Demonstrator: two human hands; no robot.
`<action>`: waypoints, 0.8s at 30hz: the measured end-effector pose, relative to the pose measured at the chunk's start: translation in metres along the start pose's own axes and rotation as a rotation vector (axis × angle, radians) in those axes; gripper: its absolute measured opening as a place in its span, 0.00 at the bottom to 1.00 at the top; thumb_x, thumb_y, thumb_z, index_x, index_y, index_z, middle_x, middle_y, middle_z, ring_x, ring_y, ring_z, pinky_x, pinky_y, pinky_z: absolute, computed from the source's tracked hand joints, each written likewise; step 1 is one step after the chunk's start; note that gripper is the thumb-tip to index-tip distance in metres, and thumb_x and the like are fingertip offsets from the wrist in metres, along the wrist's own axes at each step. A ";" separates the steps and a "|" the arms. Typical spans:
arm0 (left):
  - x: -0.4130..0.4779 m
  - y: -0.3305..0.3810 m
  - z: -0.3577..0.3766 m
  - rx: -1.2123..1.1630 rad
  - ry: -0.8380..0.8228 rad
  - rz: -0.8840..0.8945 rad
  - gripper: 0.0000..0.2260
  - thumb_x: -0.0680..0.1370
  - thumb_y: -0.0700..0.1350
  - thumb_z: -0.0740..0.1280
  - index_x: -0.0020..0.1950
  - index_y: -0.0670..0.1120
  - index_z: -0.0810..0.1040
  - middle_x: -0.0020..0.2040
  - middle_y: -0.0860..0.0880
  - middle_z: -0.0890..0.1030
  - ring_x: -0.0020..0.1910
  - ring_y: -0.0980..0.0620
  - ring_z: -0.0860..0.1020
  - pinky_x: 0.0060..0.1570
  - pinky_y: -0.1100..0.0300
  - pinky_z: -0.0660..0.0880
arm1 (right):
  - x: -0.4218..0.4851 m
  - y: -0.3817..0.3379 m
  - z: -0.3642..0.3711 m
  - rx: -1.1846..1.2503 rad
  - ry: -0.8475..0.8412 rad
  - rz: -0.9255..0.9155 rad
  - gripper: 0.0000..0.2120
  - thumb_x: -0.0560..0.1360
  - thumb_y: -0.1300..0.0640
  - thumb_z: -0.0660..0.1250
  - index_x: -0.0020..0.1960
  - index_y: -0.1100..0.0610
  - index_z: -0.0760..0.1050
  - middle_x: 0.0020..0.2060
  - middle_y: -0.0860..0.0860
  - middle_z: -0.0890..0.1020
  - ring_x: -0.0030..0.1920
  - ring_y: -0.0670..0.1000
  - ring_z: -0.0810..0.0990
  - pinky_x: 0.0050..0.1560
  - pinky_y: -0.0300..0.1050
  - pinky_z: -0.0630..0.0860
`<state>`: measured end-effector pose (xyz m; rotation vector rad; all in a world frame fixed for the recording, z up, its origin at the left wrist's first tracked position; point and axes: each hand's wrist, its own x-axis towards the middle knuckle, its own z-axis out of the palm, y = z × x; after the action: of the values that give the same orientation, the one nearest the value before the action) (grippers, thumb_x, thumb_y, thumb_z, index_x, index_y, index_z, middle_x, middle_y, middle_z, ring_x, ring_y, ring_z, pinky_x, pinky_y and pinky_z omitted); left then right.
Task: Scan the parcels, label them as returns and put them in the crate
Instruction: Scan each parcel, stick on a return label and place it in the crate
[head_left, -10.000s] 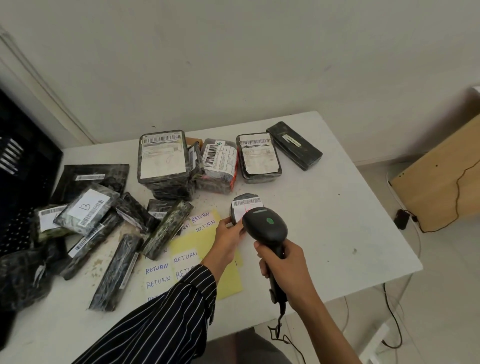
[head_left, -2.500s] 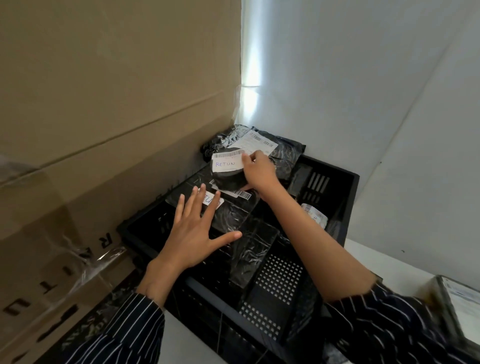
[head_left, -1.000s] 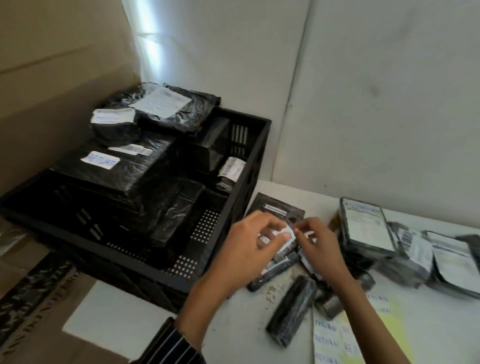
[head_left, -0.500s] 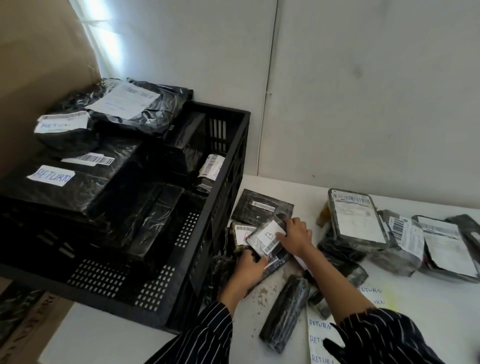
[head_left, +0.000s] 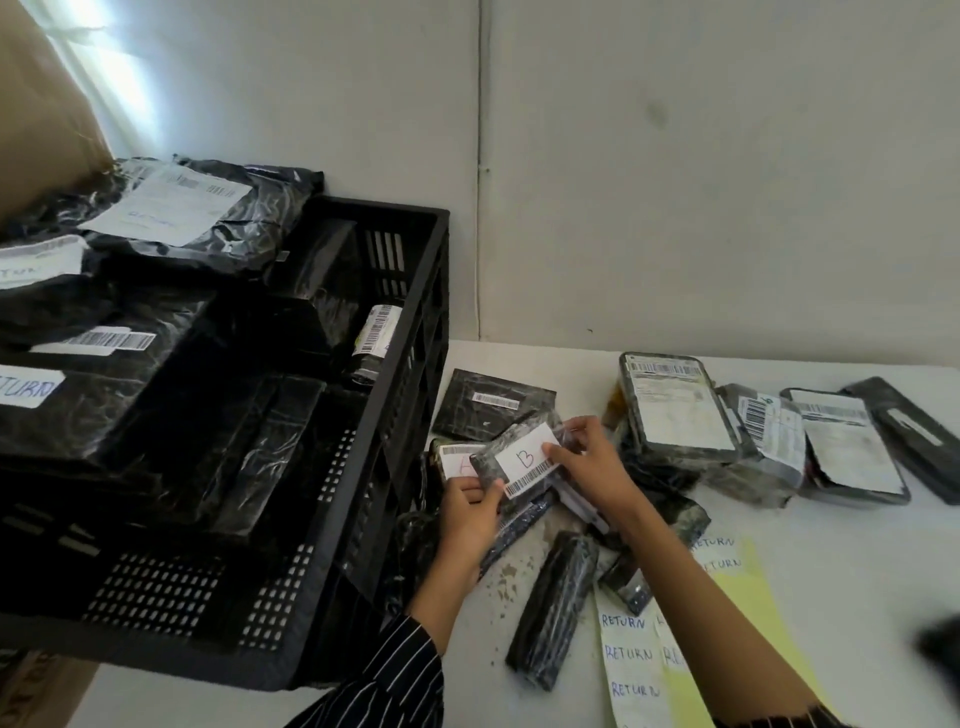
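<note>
Judging by the crate (head_left: 384, 206), a good part of the task is done: several black-wrapped parcels are stacked in it, and handwritten "RETURN" labels (head_left: 28, 387) can be read on at least two of them. Much is left, though.

A small parcel marked "B" (head_left: 524, 462) is held just above the heap on the desk (head_left: 857, 597), close beside the crate wall. Its near lower corner is gripped by the left hand (head_left: 470, 512) and its far edge is pinched by the right hand (head_left: 587, 467), so neither hand is free. No return label is seen on it, only the barcode slip. It is judged to be the parcel now in hand, with scanning and labelling not yet done.

A flat parcel (head_left: 491, 405), a long wrapped one (head_left: 553, 592) and a row of larger parcels (head_left: 675, 410) lie on the desk, none seen to be marked. A sheet of "RETURN" stickers (head_left: 628, 652) lies near the right forearm. The scanner cannot be made out with certainty.
</note>
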<state>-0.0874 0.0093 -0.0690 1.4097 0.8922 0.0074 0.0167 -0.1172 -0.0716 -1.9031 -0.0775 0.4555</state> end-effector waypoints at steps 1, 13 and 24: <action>-0.003 0.002 0.002 0.006 -0.006 0.023 0.08 0.78 0.44 0.67 0.52 0.44 0.70 0.55 0.42 0.78 0.53 0.45 0.79 0.57 0.45 0.76 | -0.007 0.000 -0.007 0.083 0.003 0.002 0.13 0.74 0.56 0.70 0.52 0.51 0.67 0.56 0.58 0.77 0.56 0.56 0.78 0.53 0.50 0.78; -0.099 -0.023 0.103 -0.036 -0.211 0.106 0.08 0.79 0.37 0.64 0.57 0.46 0.75 0.53 0.49 0.82 0.52 0.50 0.80 0.56 0.49 0.77 | -0.122 0.054 -0.143 0.311 0.131 0.035 0.03 0.78 0.62 0.64 0.52 0.58 0.72 0.47 0.54 0.82 0.45 0.48 0.80 0.41 0.36 0.76; -0.143 -0.073 0.216 0.073 -0.252 0.033 0.05 0.80 0.38 0.63 0.52 0.47 0.73 0.53 0.47 0.81 0.49 0.49 0.79 0.46 0.55 0.75 | -0.188 0.198 -0.279 -0.756 0.657 0.159 0.33 0.63 0.64 0.77 0.64 0.70 0.68 0.56 0.70 0.72 0.53 0.70 0.73 0.51 0.62 0.72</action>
<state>-0.1055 -0.2586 -0.0762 1.4563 0.6662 -0.1757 -0.0918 -0.4896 -0.1154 -2.7255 0.3880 -0.1525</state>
